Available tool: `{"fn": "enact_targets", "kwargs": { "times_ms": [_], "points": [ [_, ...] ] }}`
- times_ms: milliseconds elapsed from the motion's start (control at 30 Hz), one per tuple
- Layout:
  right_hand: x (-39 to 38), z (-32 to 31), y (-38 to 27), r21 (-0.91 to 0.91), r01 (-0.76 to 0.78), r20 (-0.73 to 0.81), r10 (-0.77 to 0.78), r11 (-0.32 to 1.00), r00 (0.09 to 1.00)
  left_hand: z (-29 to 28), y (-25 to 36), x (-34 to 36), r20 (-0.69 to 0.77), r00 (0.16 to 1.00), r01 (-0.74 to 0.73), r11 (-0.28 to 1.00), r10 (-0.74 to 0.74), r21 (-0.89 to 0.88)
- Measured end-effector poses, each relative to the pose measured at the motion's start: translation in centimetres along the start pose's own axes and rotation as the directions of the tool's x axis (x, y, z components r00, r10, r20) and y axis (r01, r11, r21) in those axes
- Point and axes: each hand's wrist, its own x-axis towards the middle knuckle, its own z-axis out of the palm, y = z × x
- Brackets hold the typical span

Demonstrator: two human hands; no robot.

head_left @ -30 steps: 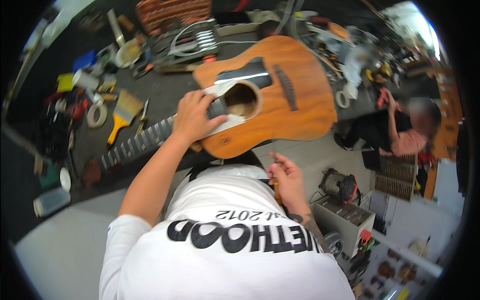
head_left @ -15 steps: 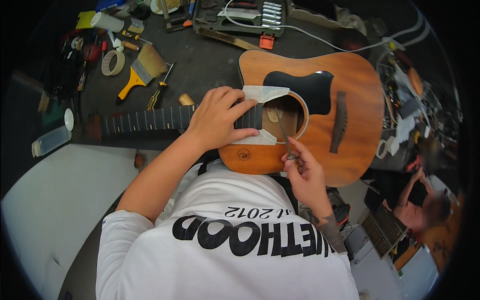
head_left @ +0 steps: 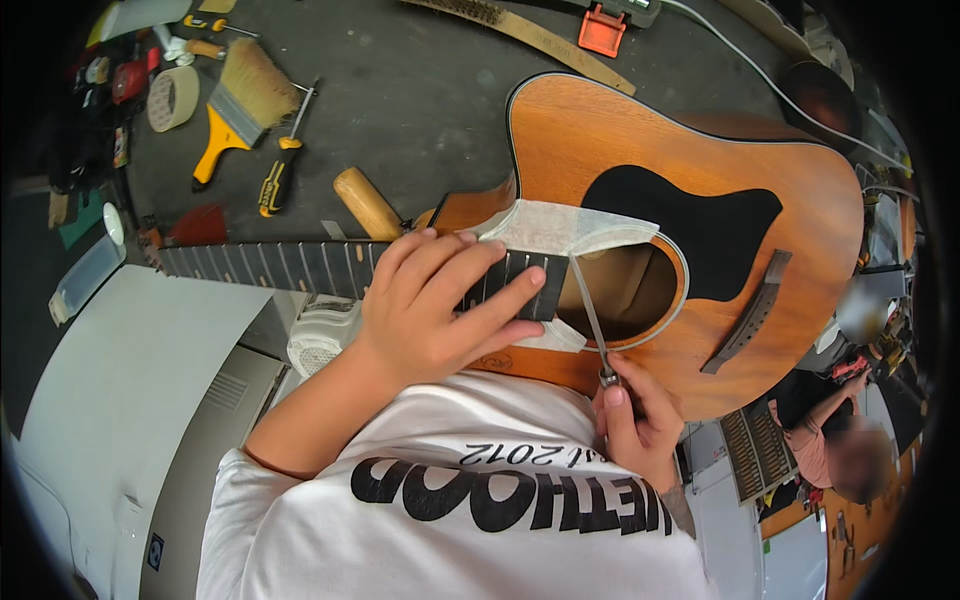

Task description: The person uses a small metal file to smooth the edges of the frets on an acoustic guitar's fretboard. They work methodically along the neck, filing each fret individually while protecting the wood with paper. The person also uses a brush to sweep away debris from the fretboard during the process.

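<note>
An acoustic guitar (head_left: 800, 235) lies face up in front of me, its neck pointing left. Spread over the end of its dark fretboard (head_left: 260, 268) is my left hand (head_left: 430, 310), fingers apart and resting on it. My right hand (head_left: 640, 415), below the sound hole (head_left: 640, 280), grips a tool with a long thin metal blade (head_left: 592, 312). The blade slants up across the hole, its tip at the fretboard's end beside the upper strip of masking tape (head_left: 545, 226). More tape (head_left: 565, 338) covers the wood on the fretboard's near side. Most of the tool's handle is hidden by my fingers.
Left of the guitar lie a wide brush (head_left: 250, 90), a screwdriver (head_left: 282, 170), a tape roll (head_left: 173, 99) and a wooden handle (head_left: 365, 203). A curved wooden brush (head_left: 530, 38) lies beyond the body. At lower right, another person (head_left: 810, 440) is some way off.
The view has shifted closer, and the guitar appears larger and farther right. The blade's tip has gone from over the sound hole to the fretboard's end by the upper tape.
</note>
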Motion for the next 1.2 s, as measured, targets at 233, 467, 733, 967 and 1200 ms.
{"fn": "enact_targets", "kwargs": {
  "times_ms": [233, 467, 733, 967, 1200],
  "points": [
    [-0.5, 1.1, 0.1, -0.087, 0.017, -0.043, -0.020, 0.996, 0.999, 0.7, 0.0, -0.8, -0.013, 1.000, -0.010, 0.997, 0.010, 0.072],
    [-0.2, 1.8, 0.0, -0.074, 0.067, -0.031, -0.069, 0.995, 0.997, 0.6, -0.1, -1.5, 0.019, 1.000, -0.009, 0.997, 0.008, 0.072],
    [-0.1, 1.0, -0.5, -0.096, 0.055, 0.014, -0.053, 0.994, 0.998, 0.8, 0.0, -1.7, 0.011, 1.000, 0.003, 0.994, -0.004, 0.111],
    [0.7, 0.7, -1.2, -0.179, 0.085, 0.061, -0.075, 0.980, 0.995, 0.7, 0.0, -1.9, 0.036, 0.999, -0.009, 0.994, 0.005, 0.106],
    [4.7, 0.0, -3.4, -0.349, 0.248, 0.147, -0.208, 0.904, 0.967, 0.6, 0.0, -2.0, 0.055, 0.998, -0.025, 0.998, 0.022, 0.065]
  ]
}}
